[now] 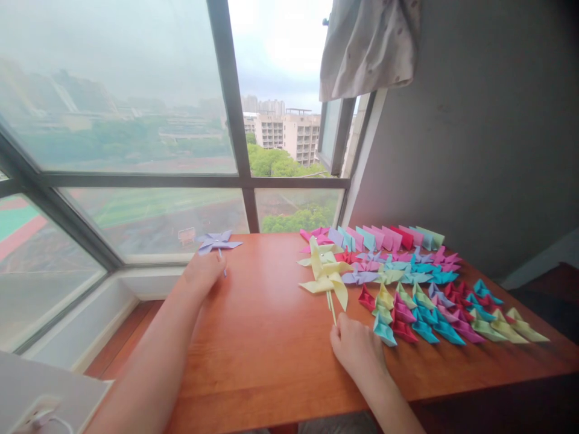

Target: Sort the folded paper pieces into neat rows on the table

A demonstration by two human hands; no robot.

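Observation:
My left hand (pixel 205 269) is closed on the thin stick of a lavender paper pinwheel (pixel 216 241), above the far left of the table. Over the middle, my right hand (pixel 357 343) pinches the stick of a yellow paper pinwheel (pixel 326 274), its blades facing me. A pale green pinwheel (pixel 312 261) shows just behind the yellow one, partly hidden by it. A second stick seems to run beside the yellow pinwheel's stick; whether my right hand grips both, I cannot tell. Rows of colourful pinwheels (pixel 391 271) lie right of the yellow one.
Several folded paper boats (pixel 425 322) stand on the right of the brown wooden table (pixel 253 361). Behind them runs a row of upright folded papers (pixel 384 237). A window (pixel 242 181) borders the far side, with a curtain (pixel 368 51) above and a grey wall (pixel 470 132) at right.

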